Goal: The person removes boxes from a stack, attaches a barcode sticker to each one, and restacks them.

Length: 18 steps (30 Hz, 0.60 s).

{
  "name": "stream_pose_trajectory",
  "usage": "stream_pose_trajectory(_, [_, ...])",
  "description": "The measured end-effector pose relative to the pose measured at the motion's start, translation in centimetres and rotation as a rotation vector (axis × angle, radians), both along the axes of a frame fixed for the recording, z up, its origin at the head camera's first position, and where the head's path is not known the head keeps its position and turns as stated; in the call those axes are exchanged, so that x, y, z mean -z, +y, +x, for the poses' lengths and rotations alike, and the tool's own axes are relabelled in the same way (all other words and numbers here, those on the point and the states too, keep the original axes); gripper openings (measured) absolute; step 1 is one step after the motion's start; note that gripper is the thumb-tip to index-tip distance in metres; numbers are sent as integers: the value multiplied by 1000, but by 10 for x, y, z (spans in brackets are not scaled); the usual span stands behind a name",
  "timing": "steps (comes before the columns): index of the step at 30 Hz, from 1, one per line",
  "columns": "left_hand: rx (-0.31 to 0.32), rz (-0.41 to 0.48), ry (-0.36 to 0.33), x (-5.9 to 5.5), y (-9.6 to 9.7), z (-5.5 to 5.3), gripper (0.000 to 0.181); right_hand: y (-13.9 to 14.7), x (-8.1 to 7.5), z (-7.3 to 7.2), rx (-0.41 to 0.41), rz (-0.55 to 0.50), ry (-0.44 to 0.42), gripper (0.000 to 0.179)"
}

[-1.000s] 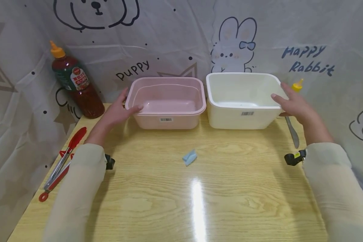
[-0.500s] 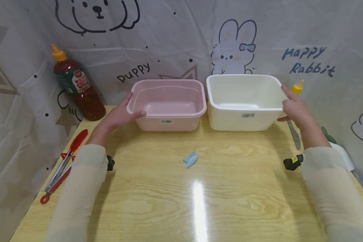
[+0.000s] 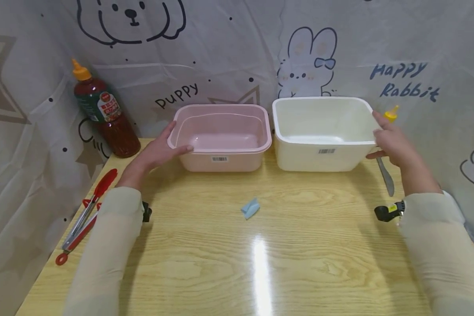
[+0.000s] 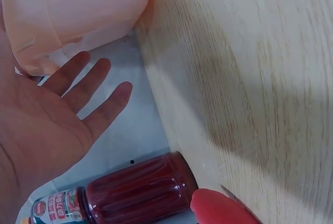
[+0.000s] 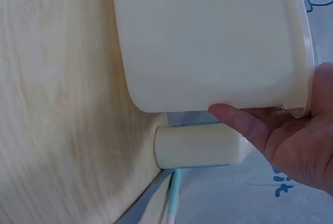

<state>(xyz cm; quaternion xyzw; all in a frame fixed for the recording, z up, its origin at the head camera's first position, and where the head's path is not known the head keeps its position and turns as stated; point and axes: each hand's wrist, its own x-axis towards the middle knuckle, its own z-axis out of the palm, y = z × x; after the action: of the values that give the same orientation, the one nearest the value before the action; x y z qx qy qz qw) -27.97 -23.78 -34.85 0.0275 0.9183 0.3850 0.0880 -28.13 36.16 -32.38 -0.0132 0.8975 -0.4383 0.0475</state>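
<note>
A pink plastic bin [image 3: 237, 162] and a cream-white bin [image 3: 316, 160] stand side by side at the back of the table. At the pink bin's left end is my left hand [image 3: 155, 152], its thumb along the front rim. The left wrist view has three fingers of that hand straight and spread beside the bin's end. My right hand [image 3: 393, 141] grips the right end of the white bin at its rim. In the right wrist view, one finger [image 5: 237, 120] reaches under the rim against the wall, and the others are partly hidden.
A tall red sauce bottle [image 3: 120, 136] leans against the cloth at back left, with red-tipped tongs [image 3: 83, 219] before it. A folded blue piece [image 3: 250, 208] lies mid-table. Right of the white bin are a yellow-nozzled bottle [image 3: 390, 115] and a knife [image 3: 387, 177].
My right thumb has drawn back from inside the white bin to its rim end, and the fingers have closed there. My left hand stays at the pink bin. The view has shifted slightly.
</note>
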Motion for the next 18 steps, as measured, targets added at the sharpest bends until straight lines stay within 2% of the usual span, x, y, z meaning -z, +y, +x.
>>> stream_pose_trajectory(8, [-5, 15, -15, 1, 0, 0, 115, 6, -22, 5, -2, -24, 13, 66])
stream_pose_trajectory(14, [-24, 92, 23, 10, -1, -3, 112, 5, -53, 12, 33, -42, 9, 66])
stream_pose_trajectory(18, [-30, 103, 47, 13, 1, -4, 110, 5, -77, 17, 75, -88, 20, 69])
